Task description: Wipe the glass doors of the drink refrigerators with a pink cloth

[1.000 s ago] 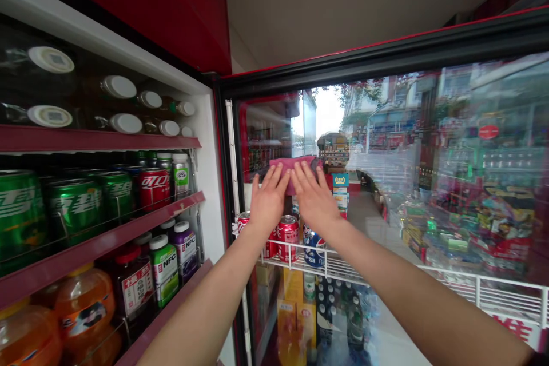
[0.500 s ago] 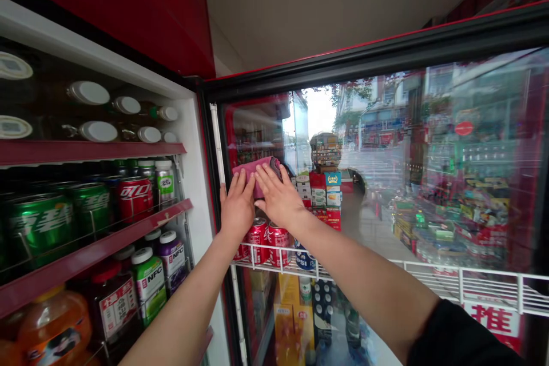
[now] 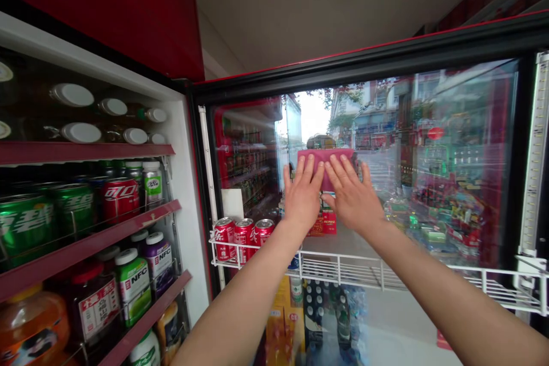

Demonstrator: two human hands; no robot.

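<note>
Both my hands press a pink cloth [image 3: 326, 159] flat against the inner glass of the open fridge door [image 3: 429, 143]. My left hand [image 3: 302, 194] lies on the cloth's left part, fingers stretched out and flat. Beside it, my right hand [image 3: 351, 194] covers the lower right part, fingers spread. The thumbs nearly touch. Most of the cloth shows above the fingertips.
A white wire rack [image 3: 386, 271] on the door holds three red cans [image 3: 242, 234] at its left end. The fridge shelves [image 3: 86, 246] on the left carry green and red cans, bottles and orange drinks. The door's black top frame [image 3: 364, 60] runs above my hands.
Both hands slid the cloth to the right across the glass, away from the door's hinge side. The red cans on the rack, hidden behind my hands before, now show to the left.
</note>
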